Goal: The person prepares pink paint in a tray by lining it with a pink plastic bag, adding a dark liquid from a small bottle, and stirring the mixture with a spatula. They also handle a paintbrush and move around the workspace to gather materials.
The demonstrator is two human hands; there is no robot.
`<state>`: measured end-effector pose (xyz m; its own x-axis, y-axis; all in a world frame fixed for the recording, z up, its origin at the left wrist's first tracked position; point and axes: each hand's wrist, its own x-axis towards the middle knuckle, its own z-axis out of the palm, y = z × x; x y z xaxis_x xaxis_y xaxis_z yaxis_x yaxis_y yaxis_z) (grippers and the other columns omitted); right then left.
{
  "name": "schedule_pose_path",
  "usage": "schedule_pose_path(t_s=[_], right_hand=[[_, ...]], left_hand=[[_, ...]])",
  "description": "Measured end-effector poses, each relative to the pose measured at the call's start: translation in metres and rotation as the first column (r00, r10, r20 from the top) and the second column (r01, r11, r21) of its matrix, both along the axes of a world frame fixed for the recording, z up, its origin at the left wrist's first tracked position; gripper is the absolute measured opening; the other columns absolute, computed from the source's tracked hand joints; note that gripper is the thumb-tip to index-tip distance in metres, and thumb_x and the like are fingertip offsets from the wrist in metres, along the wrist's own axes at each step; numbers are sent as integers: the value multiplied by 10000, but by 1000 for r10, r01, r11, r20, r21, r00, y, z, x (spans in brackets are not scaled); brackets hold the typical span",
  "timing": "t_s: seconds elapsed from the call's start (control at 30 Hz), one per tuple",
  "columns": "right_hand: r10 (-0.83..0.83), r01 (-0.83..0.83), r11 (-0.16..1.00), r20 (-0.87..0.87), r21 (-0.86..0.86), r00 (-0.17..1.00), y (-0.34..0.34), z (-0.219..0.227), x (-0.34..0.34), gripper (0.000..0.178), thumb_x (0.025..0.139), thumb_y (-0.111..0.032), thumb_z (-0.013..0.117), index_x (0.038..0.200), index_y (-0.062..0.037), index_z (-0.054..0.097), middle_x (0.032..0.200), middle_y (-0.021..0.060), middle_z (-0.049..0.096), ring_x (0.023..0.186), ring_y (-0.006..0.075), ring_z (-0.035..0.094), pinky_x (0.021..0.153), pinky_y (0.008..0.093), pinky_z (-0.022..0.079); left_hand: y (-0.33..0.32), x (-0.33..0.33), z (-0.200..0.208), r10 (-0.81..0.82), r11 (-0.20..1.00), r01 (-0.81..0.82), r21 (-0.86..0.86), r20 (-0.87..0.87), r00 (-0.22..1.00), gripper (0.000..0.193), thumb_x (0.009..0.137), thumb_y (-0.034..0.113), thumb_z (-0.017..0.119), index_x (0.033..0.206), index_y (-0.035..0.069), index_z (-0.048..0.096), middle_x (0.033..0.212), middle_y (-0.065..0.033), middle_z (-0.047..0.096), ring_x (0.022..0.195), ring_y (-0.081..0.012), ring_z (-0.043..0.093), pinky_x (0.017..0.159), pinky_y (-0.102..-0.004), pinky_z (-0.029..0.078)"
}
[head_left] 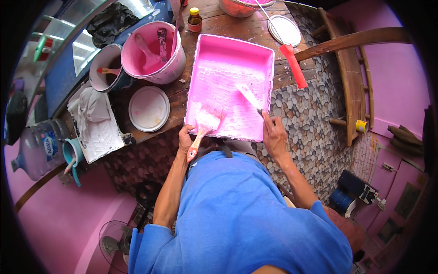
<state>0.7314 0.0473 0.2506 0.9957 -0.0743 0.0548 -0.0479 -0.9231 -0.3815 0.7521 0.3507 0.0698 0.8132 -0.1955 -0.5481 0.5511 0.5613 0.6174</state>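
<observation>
A white-rimmed paint tray (234, 42), coated inside with wet pink paint, rests partly on the table, its near end over my lap. At its near left corner my left hand (185, 139) is closed on the rim. A wide paintbrush (207, 122), bristles pink with paint, lies across the near edge beside that hand, handle sticking out. My right hand (274, 137) is closed at the tray's right edge, around the dark handle of a putty knife (247, 96). The knife's paint-smeared blade points into the tray. The fingers hide most of its handle.
Left of the tray stand a pink paint bucket (180, 68) with brushes and a smaller bucket (93, 82). A white lid (149, 108), a small brown bottle (195, 20) and a paint-smeared white tray (98, 137) are nearby. A red-handled roller (293, 66) overhangs the table's right side; a wooden bench (349, 77) stands beyond.
</observation>
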Motion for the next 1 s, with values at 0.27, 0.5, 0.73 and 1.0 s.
schedule_pose_path(t_s=[0.27, 0.5, 0.73, 1.0], right_hand=[[-13, 12, 999, -19, -45, 1000, 21, -8, -43, 510, 786, -16, 592, 1268, -156, 501, 880, 153, 477, 794, 303, 535, 605, 391, 466], [-96, 93, 993, -43, -71, 994, 29, -38, 39, 480, 785, -24, 553, 1246, -140, 494, 856, 150, 450, 786, 307, 530, 609, 395, 490], [-10, 9, 1000, 69, 10, 998, 11, -8, -1, 467, 793, -15, 549, 1242, -136, 509, 870, 151, 463, 787, 311, 529, 628, 407, 467], [40, -39, 998, -32, 39, 999, 43, -31, 29, 490, 780, -4, 521, 1251, -134, 483, 849, 145, 457, 797, 301, 530, 615, 413, 483]], left_hand=[[1, 0, -7, 5, 999, -5, 34, -6, 1000, 316, 739, 141, 489, 1001, -16, 565, 920, -115, 606, 857, -239, 606, 821, -352, 499], [-6, 8, 33, 12, 986, -44, -162, -198, 980, 338, 726, 147, 496, 1023, 0, 559, 931, -110, 607, 871, -243, 605, 830, -362, 496], [-2, 8, 19, -35, 999, 32, -42, -76, 997, 324, 745, 161, 479, 1017, 5, 562, 933, -111, 615, 877, -239, 609, 823, -358, 499], [-5, 9, 28, -37, 999, 34, -38, -75, 996, 311, 751, 159, 475, 1005, 3, 563, 922, -114, 614, 868, -239, 608, 811, -355, 501]])
